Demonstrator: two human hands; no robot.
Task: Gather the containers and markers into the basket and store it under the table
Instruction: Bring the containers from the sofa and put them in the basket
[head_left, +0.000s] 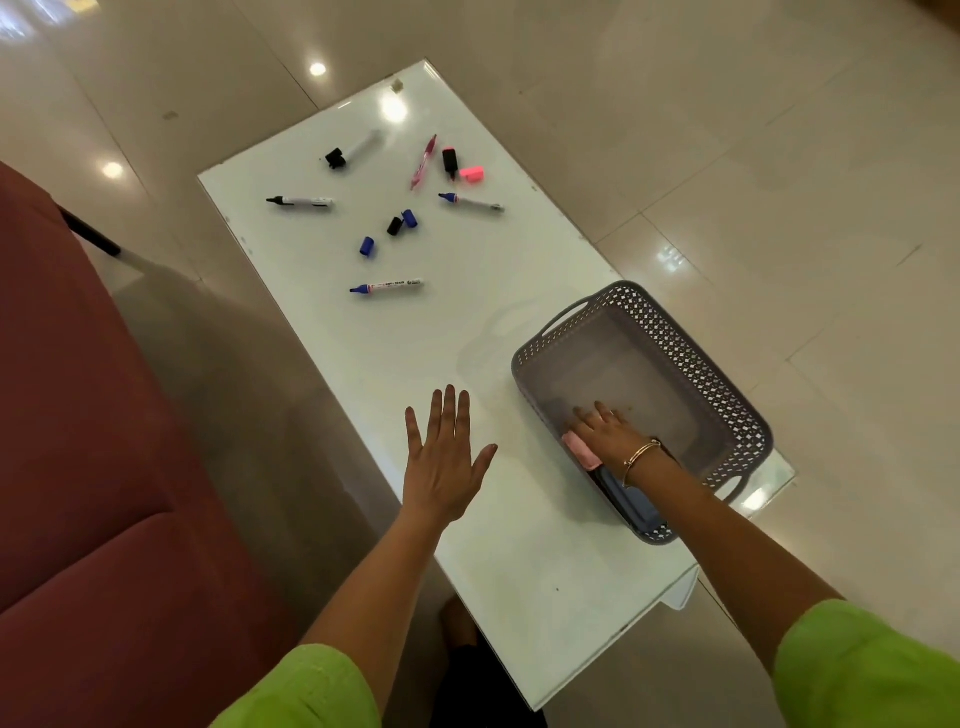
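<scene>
A grey perforated basket (691, 353) stands on the right side of the white table (519, 561). My right hand (605, 428) reaches inside it, fingers spread, next to a pink container (582, 451) and a dark blue one (631, 501) against the near wall. My left hand (447, 457) hovers flat and open over the table, left of the basket. Uncapped markers lie at the far end: a blue one (387, 287), a black one (301, 201), another blue one (470, 201), a pink pen (423, 162), a highlighter (450, 161) with its pink cap (471, 173). Loose caps (401, 223) lie among them.
A dark red sofa (88, 467) runs along the left. Glossy tiled floor (753, 130) surrounds the table. Another marker with a black cap (353, 149) lies near the far left. A blue cap (367, 246) sits apart from the others. My foot shows below the near table edge.
</scene>
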